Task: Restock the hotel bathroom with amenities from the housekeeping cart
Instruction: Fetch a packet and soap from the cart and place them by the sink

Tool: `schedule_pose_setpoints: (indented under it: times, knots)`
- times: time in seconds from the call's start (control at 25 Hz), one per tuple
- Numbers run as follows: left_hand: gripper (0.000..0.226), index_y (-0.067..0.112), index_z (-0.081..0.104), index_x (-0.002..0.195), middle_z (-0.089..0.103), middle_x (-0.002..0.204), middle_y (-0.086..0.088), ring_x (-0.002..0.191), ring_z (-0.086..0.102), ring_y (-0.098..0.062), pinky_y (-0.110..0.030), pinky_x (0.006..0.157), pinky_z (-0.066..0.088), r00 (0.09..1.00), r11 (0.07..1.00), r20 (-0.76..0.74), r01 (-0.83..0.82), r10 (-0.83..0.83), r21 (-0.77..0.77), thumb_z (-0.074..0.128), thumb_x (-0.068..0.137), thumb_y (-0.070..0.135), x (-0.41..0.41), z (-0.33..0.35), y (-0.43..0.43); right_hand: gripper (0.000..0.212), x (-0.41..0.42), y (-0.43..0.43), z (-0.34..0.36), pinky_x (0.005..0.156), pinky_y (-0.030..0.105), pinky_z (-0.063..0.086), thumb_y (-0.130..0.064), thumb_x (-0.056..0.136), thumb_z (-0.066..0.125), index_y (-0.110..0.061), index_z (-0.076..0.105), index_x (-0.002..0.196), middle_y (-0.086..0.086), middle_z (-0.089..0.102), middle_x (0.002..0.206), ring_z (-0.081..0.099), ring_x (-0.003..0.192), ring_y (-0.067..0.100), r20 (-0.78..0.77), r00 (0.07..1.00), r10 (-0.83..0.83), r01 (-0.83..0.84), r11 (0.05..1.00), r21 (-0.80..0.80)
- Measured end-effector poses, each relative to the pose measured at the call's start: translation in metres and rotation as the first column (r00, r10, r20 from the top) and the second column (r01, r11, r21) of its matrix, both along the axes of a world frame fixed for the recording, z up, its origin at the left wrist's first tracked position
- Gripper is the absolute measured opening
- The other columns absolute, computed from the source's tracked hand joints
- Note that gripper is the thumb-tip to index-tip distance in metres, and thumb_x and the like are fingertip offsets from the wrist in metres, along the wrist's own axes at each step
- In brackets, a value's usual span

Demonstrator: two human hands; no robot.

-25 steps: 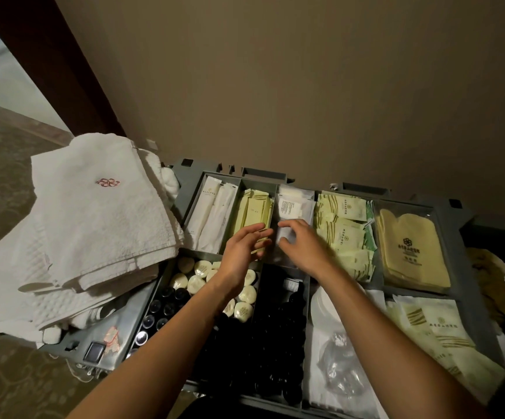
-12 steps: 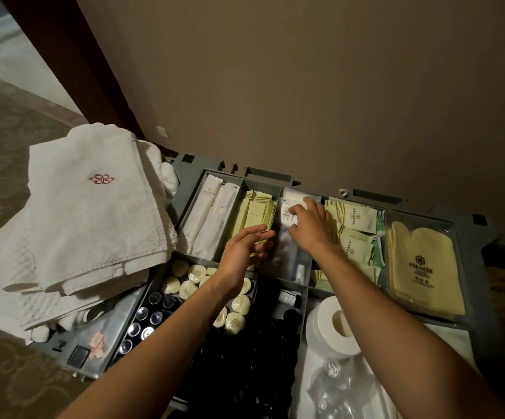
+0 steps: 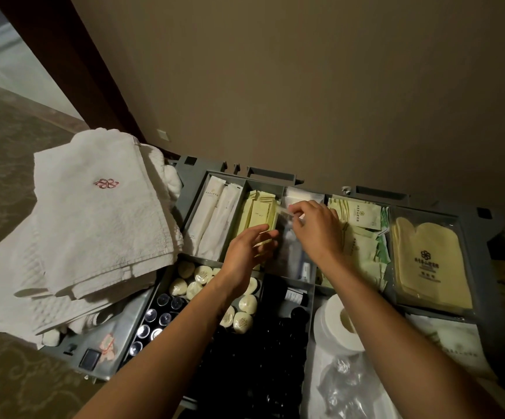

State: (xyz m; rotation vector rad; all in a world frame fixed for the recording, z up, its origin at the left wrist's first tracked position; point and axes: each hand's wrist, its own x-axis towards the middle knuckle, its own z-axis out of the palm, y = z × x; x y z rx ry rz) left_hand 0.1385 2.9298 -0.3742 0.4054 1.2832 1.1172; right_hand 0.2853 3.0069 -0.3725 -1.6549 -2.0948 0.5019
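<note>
The grey housekeeping cart tray [image 3: 481, 225] is split into compartments of amenities. My right hand [image 3: 314, 228] pinches a clear plastic amenity packet [image 3: 290, 246] by its top edge, lifted partly out of the middle back compartment. My left hand [image 3: 248, 252] hovers just left of the packet with fingers loosely spread, over the yellow sachets [image 3: 260, 213]; whether it touches them I cannot tell. Long white packets [image 3: 215, 219] lie in the back left compartment.
Folded white towels [image 3: 94, 225] are stacked on the cart's left. Round wrapped soaps [image 3: 245, 303], small dark bottles [image 3: 245, 358], a toilet roll [image 3: 338, 325], pale green sachets [image 3: 360, 237] and bagged yellow mitts [image 3: 426, 261] fill other compartments. A beige wall stands right behind the cart.
My right hand reached to the back of the middle compartment, then drew a clear packet up and toward me. My left hand rose slightly beside it.
</note>
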Motion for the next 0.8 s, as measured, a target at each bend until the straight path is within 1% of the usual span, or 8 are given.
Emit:
schedule_pose_setpoints:
  times: [0.16,0.28,0.4,0.52,0.6,0.68,0.76,0.8]
  knots:
    - [0.043,0.007,0.057,0.124,0.07,0.111,-0.018,0.099,0.065,-0.033,-0.048,0.098,0.051,0.985,0.997,0.163,-0.051,0.059,-0.053,0.04,0.106,0.042,-0.021,0.002,-0.007,0.017,-0.006,-0.027,0.021,0.093,0.03,0.039,-0.011,0.091,0.067,-0.027,0.07,0.096,-0.014,0.065,0.103,0.054,0.105,0.01,-0.241,0.959,0.15,-0.164,0.986,-0.038]
    - [0.038,0.007,0.056,0.119,0.067,0.107,-0.017,0.099,0.062,-0.034,-0.047,0.089,0.055,0.972,0.996,0.221,-0.075,0.083,-0.042,0.049,0.104,0.04,-0.04,0.009,-0.015,0.017,-0.019,-0.043,0.03,0.105,0.028,0.038,-0.007,0.089,0.068,-0.024,0.071,0.091,-0.019,0.062,0.109,0.051,0.111,0.002,-0.307,0.913,0.267,-0.3,0.952,-0.066]
    - [0.028,0.006,0.059,0.124,0.065,0.105,-0.018,0.087,0.063,-0.027,-0.037,0.068,0.055,0.999,0.997,0.016,-0.033,0.032,0.063,0.06,0.098,0.016,-0.056,0.013,-0.029,0.024,-0.034,-0.058,0.027,0.113,0.019,0.032,0.001,0.088,0.066,-0.022,0.076,0.09,-0.019,0.062,0.125,0.048,0.125,0.0,-0.387,0.885,0.261,-0.311,0.948,-0.071]
    - [0.026,0.008,0.062,0.118,0.064,0.086,-0.011,0.081,0.066,-0.022,-0.041,0.075,0.059,0.973,0.988,-0.207,-0.076,0.103,0.135,0.066,0.093,0.002,-0.072,0.011,-0.046,0.033,-0.045,-0.074,0.022,0.112,0.017,0.027,-0.002,0.091,0.062,-0.028,0.071,0.108,-0.019,0.053,0.136,0.041,0.131,0.0,-0.377,0.908,0.185,-0.233,0.969,-0.086]
    - [0.022,0.007,0.065,0.11,0.061,0.071,0.001,0.074,0.065,-0.017,-0.038,0.072,0.06,0.954,0.982,-0.255,-0.128,0.16,0.137,0.068,0.09,0.0,-0.084,0.009,-0.058,0.043,-0.053,-0.087,0.016,0.1,0.019,0.041,-0.005,0.096,0.059,-0.028,0.058,0.132,-0.016,0.05,0.133,0.05,0.122,0.007,-0.388,0.914,0.116,-0.193,0.967,-0.166]
    - [0.014,0.008,0.066,0.098,0.058,0.062,0.007,0.069,0.063,-0.016,-0.038,0.071,0.061,0.936,0.977,-0.286,-0.179,0.204,0.113,0.067,0.088,-0.002,-0.096,0.005,-0.069,0.055,-0.064,-0.101,0.008,0.087,0.017,0.046,-0.009,0.099,0.057,-0.026,0.041,0.148,-0.007,0.052,0.134,0.056,0.114,0.012,-0.372,0.926,0.07,-0.2,0.925,-0.323]
    - [0.012,0.009,0.062,0.089,0.058,0.061,0.006,0.068,0.06,-0.019,-0.04,0.07,0.058,0.925,0.975,-0.309,-0.203,0.221,0.087,0.067,0.087,-0.002,-0.104,0.0,-0.077,0.056,-0.073,-0.112,-0.006,0.1,0.029,0.047,-0.013,0.1,0.056,-0.021,0.036,0.152,0.002,0.05,0.143,0.052,0.124,0.018,-0.242,0.959,0.147,-0.239,0.878,-0.414]
    - [0.011,0.009,0.06,0.087,0.06,0.063,0.004,0.069,0.06,-0.022,-0.043,0.072,0.059,0.925,0.976,-0.311,-0.206,0.22,0.075,0.068,0.087,0.0,-0.108,-0.002,-0.08,0.053,-0.077,-0.117,-0.013,0.109,0.034,0.041,-0.016,0.1,0.055,-0.017,0.039,0.151,0.005,0.046,0.148,0.046,0.133,0.022,-0.131,0.964,0.232,-0.266,0.866,-0.423]
